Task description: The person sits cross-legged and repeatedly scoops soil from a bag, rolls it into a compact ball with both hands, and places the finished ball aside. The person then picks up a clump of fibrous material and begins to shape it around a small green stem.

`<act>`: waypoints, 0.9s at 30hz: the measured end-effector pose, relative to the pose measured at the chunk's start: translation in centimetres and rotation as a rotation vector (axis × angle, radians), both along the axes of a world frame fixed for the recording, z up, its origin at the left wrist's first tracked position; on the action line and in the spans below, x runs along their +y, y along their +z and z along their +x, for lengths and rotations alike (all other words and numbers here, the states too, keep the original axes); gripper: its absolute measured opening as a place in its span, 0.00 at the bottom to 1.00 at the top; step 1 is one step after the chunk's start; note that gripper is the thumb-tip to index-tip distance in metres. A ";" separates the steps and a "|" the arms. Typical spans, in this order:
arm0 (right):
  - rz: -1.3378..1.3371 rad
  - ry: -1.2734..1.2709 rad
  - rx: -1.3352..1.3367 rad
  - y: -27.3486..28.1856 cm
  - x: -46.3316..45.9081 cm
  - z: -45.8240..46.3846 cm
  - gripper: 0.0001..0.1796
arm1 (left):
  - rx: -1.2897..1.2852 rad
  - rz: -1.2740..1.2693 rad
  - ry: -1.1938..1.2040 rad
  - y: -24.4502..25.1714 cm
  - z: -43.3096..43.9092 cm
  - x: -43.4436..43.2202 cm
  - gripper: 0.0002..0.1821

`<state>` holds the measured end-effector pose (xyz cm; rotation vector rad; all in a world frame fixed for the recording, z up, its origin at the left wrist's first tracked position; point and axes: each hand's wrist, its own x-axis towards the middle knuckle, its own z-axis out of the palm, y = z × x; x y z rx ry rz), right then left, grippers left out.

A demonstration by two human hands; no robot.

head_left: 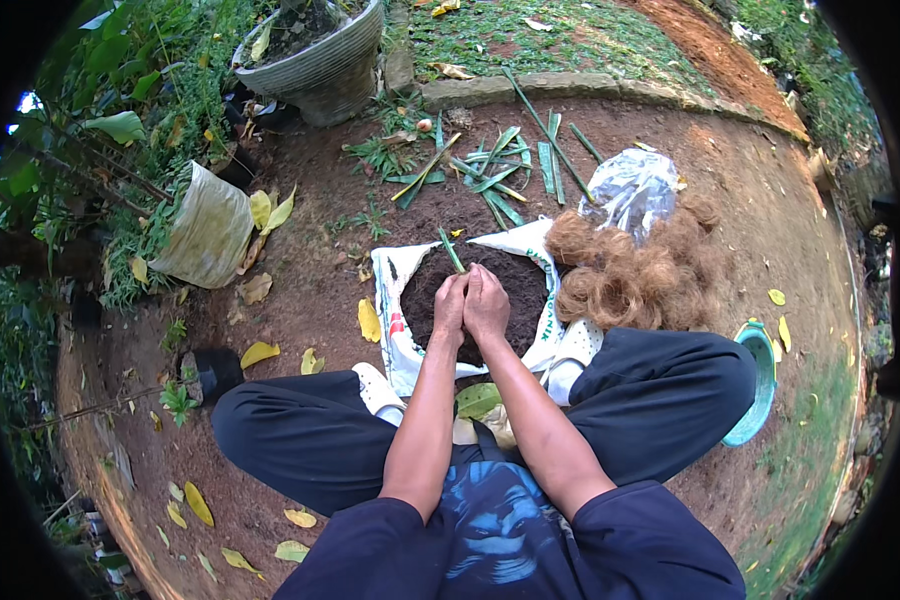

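Note:
My left hand [451,307] and my right hand [486,303] are pressed together above dark soil [521,289]. From the fingertips a narrow green plant cutting [451,250] points up and away; its lower end is hidden between the hands. The soil lies in an opened white plastic sack [397,360] that bears printed writing, its edges folded outward. Brown coconut-like fibre [630,281] is heaped against the sack's right side. Beyond the sack, several cut strips of green leaf [495,178] are scattered on the earth.
A clear plastic bag [634,184] touches the fibre. By my right knee stands a turquoise basin [754,382]. At left are a pale grow bag [210,225] and a black plant pot [214,373]; a large ribbed planter [322,64] stands farther back. A stone edging [562,85] borders the grass.

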<state>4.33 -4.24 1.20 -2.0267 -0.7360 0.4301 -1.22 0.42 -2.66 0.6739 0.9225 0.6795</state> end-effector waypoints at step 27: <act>0.337 -0.057 1.238 -1.5 -1.4 4.7 0.18 | 0.138 -0.002 -0.061 1.3 -1.4 1.6 0.20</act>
